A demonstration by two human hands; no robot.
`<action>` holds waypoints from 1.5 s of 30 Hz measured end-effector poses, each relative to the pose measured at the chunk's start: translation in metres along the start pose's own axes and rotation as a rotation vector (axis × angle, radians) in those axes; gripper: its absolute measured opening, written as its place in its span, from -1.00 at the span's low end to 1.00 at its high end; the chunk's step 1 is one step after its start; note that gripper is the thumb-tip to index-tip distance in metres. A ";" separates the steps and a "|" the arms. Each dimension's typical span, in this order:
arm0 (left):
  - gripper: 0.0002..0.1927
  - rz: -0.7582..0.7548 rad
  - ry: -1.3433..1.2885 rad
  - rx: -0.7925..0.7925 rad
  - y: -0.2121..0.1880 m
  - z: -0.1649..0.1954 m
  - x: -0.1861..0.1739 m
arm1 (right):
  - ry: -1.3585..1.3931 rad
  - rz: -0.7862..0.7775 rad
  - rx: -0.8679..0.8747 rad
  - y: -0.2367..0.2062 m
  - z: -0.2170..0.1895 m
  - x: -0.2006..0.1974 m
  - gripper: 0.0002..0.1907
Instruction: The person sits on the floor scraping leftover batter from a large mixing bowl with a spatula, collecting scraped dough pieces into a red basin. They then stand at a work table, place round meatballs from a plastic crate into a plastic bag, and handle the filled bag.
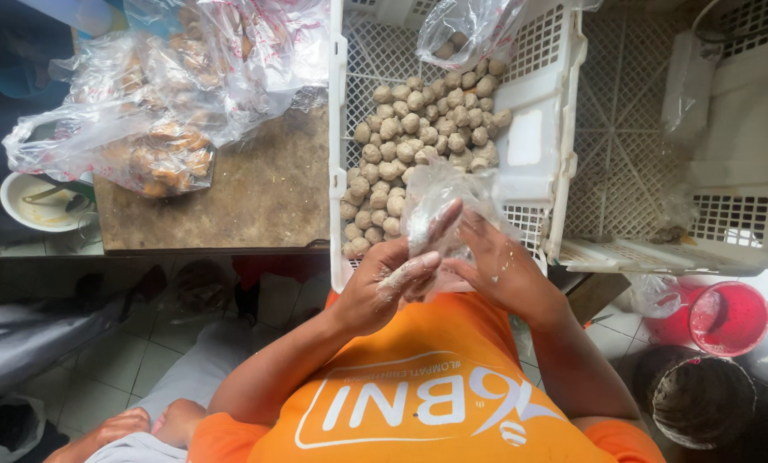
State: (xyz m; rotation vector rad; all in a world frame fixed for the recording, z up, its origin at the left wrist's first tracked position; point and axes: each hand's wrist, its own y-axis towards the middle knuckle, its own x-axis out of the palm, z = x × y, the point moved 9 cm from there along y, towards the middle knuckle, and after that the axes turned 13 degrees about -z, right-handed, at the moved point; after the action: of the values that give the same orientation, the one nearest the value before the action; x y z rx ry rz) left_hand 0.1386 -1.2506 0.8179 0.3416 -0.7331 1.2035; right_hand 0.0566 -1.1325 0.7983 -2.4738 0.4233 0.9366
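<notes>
My left hand (384, 287) and my right hand (497, 261) meet in front of my orange shirt, both dusted with white flour. Together they grip a small clear plastic bag (439, 201), its mouth pinched between the fingers. The bag hangs over the near end of a white slatted crate (339, 137). Inside the crate lie several pale grey meatballs (418, 129), heaped toward the middle. Another clear bag (469, 30) with a few balls in it rests at the crate's far end.
A second white crate (727, 214) stands to the right, with a red bucket (727, 317) and a dark pot (701, 403) below it. Left, a wooden table (255, 197) bears bags of fried food (165, 146); a white bowl (41, 201) sits beside it. Another person's hands (144, 424) show at bottom left.
</notes>
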 end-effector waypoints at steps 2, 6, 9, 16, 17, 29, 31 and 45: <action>-0.47 0.038 0.082 0.008 -0.005 0.011 -0.004 | -0.049 -0.161 0.155 -0.019 0.012 0.008 -0.19; -0.33 0.081 0.042 -0.121 -0.030 0.000 -0.011 | 0.215 -0.318 0.094 -0.039 0.020 0.007 -0.45; -0.35 0.113 0.065 -0.172 -0.050 -0.020 -0.015 | 0.643 -0.228 0.166 -0.037 0.053 -0.012 -0.63; -0.68 0.130 0.149 -0.149 -0.052 -0.041 -0.016 | 0.027 0.110 0.438 0.073 0.150 -0.022 -0.63; -0.67 0.131 0.147 -0.136 -0.051 -0.039 -0.015 | -0.009 0.091 0.422 0.082 0.157 -0.014 -0.61; -0.48 0.088 0.085 -0.054 -0.030 -0.022 -0.003 | 0.925 0.314 0.210 0.051 0.136 -0.051 -0.73; -0.45 0.070 0.046 -0.039 -0.023 -0.021 -0.001 | 1.088 0.274 -0.098 0.026 0.087 -0.070 -0.77; -0.59 0.175 0.139 -0.049 -0.044 -0.022 -0.024 | 0.482 0.360 0.357 0.069 0.143 -0.044 -0.84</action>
State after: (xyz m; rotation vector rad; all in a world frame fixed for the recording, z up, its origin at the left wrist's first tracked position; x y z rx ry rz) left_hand 0.1828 -1.2700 0.7913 0.1533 -0.6808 1.3578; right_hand -0.0823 -1.1120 0.7125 -2.3033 1.1199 0.3245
